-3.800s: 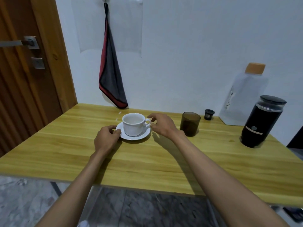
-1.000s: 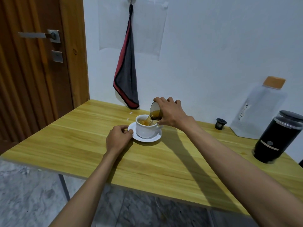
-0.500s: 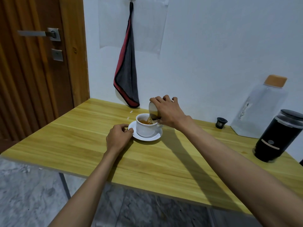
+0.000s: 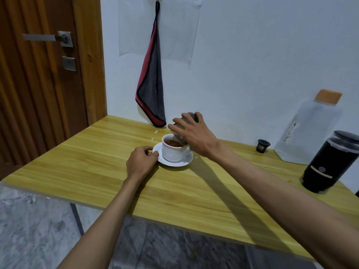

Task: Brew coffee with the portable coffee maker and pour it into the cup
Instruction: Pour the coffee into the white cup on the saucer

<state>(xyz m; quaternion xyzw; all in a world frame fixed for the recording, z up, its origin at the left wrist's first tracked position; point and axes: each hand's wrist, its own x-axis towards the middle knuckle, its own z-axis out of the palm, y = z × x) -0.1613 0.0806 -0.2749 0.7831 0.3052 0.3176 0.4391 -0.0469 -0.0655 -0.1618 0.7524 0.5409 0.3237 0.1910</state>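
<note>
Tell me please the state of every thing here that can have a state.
white cup: upright on its saucer, holds coffee
saucer: flat on the table, rim pinched by left hand
brown tumbler: tipped over the cup, gripped by right hand
coffee maker: upright, lid on
water bottle: upright, capped
cloth: hanging up
door: shut

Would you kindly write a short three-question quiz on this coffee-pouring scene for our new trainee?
1. True or false: the left hand pinches the rim of the saucer.
2. What does the right hand tip over the white cup? A) a spoon B) a dark tumbler C) a kettle
3. Fill in: the black coffee maker stands on the table at the person's ___.
Key: 1 true; 2 B; 3 right.
</note>
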